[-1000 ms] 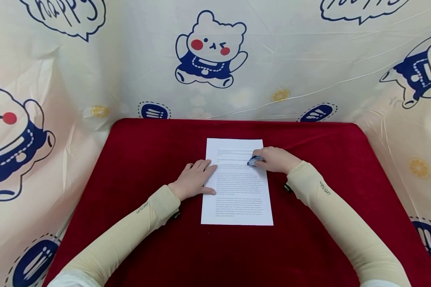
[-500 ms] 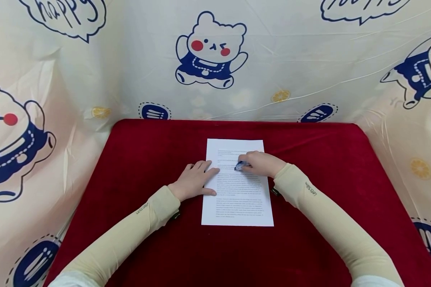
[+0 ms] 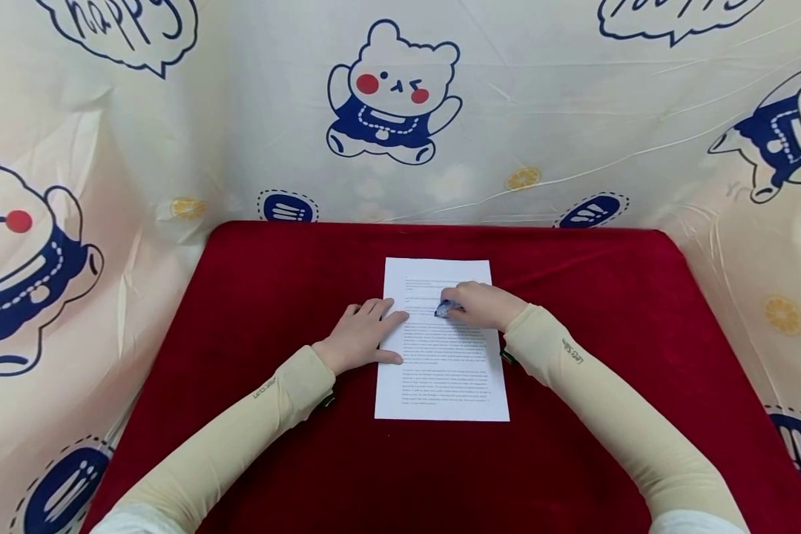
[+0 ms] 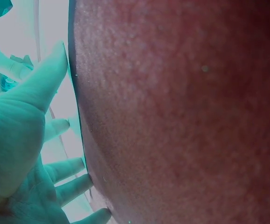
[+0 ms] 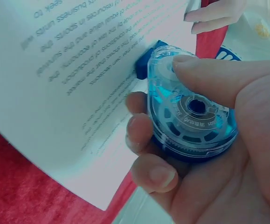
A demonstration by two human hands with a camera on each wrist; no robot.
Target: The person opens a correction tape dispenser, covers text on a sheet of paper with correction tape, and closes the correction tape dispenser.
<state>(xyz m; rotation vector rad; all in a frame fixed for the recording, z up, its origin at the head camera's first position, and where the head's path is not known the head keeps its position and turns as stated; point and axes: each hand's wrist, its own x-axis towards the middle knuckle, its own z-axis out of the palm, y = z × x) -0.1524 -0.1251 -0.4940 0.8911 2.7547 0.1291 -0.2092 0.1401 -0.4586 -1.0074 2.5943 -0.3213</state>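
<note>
A printed sheet of paper (image 3: pixel 440 386) lies on the red cloth in the head view. My left hand (image 3: pixel 362 335) rests on the sheet's left edge with its fingers spread and straight. Over the upper middle of the text, my right hand (image 3: pixel 486 304) grips a correction tape dispenser (image 5: pixel 190 109), clear blue with a round reel inside. Thumb on one side and curled fingers on the other hold it in the right wrist view. Its blue tip (image 5: pixel 145 63) points at the printed lines; whether it touches the paper I cannot tell.
Dark red cloth (image 3: pixel 274 282) covers the table around the sheet. Behind the table and on both sides hangs a pale curtain (image 3: pixel 521 96) printed with cartoon bears.
My right hand has moved left and slightly nearer over the paper with the correction tape dispenser, then nearly stopped. My left hand stays in place, its index finger shifted slightly.
</note>
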